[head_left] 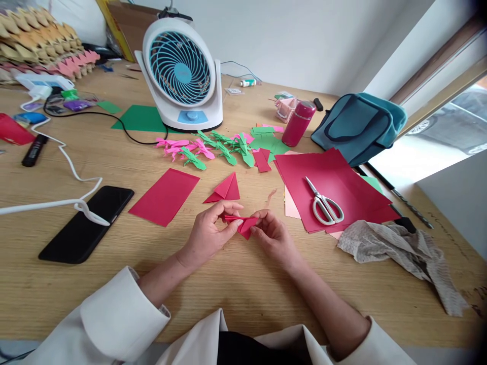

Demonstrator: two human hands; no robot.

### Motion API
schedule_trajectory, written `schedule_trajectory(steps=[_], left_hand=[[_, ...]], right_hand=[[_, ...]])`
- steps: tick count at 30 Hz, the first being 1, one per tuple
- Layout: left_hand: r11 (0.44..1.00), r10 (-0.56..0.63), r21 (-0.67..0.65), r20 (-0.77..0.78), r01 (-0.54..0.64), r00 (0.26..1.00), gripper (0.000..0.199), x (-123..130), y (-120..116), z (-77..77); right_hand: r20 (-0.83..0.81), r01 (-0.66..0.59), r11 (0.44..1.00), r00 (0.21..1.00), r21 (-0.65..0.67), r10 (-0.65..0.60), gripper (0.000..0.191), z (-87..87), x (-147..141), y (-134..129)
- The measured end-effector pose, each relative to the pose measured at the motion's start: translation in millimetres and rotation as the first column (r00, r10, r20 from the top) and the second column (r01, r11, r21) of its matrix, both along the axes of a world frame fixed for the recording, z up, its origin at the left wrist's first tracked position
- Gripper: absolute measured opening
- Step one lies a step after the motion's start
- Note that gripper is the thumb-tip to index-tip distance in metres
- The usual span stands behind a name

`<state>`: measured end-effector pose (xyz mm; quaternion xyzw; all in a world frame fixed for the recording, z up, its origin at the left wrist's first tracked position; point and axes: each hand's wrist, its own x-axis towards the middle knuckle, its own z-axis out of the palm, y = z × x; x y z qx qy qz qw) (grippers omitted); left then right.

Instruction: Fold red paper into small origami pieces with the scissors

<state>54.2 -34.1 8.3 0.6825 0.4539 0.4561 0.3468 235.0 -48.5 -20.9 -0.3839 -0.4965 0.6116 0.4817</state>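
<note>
A small folded piece of red paper (246,228) is held just above the table, between my two hands. My left hand (213,225) pinches its left end, thumb in front and fingers behind. The right end is pinched by the thumb and fingers of my right hand (274,234). Just beyond my hands lies a second folded red paper (227,188) with a triangular flap standing up. To its left is a flat red paper rectangle (165,196). Parts of the held paper are hidden by my fingers.
A fan (182,76) stands at the back, with several green and pink folded paper figures (205,147) before it. On the right, scissors (323,203) lie on red sheets (361,197), near a crumpled cloth (399,253). A phone (72,233) lies left; a red flask (299,123) and teal bag (357,126) stand behind.
</note>
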Motion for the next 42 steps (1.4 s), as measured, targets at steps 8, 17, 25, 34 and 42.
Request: schedule_trajectory(steps=[8, 17, 25, 34, 42], left_hand=[[0.99, 0.051, -0.138, 0.143, -0.031, 0.988, 0.012, -2, 7, -8.0], [0.99, -0.001, -0.144, 0.077, 0.012, 0.997, 0.009, 0, 2, -1.4], [0.997, -0.073, -0.038, -0.081, 0.07, 0.994, 0.005, 6, -4, 8.2], [0.998, -0.064, 0.013, -0.144, 0.067, 0.988, 0.005, 7, -6, 7.1], [0.989, -0.094, 0.092, -0.207, 0.115, 0.974, 0.009, 8, -8, 3.3]], right_hand=[[0.005, 0.017, 1.0, 1.0, -0.019, -0.017, 0.02, 1.5, -1, 0], [0.024, 0.023, 1.0, 0.999, 0.017, -0.023, 0.018, 2.6, 0, -2], [0.213, 0.057, 0.992, 0.974, 0.111, -0.08, 0.02, 6.2, 4, -5], [0.253, 0.072, 0.985, 0.961, 0.156, -0.111, 0.018, 7.7, 3, -6], [0.353, 0.059, 0.971, 0.925, 0.233, -0.141, 0.013, 13.8, 2, -8]])
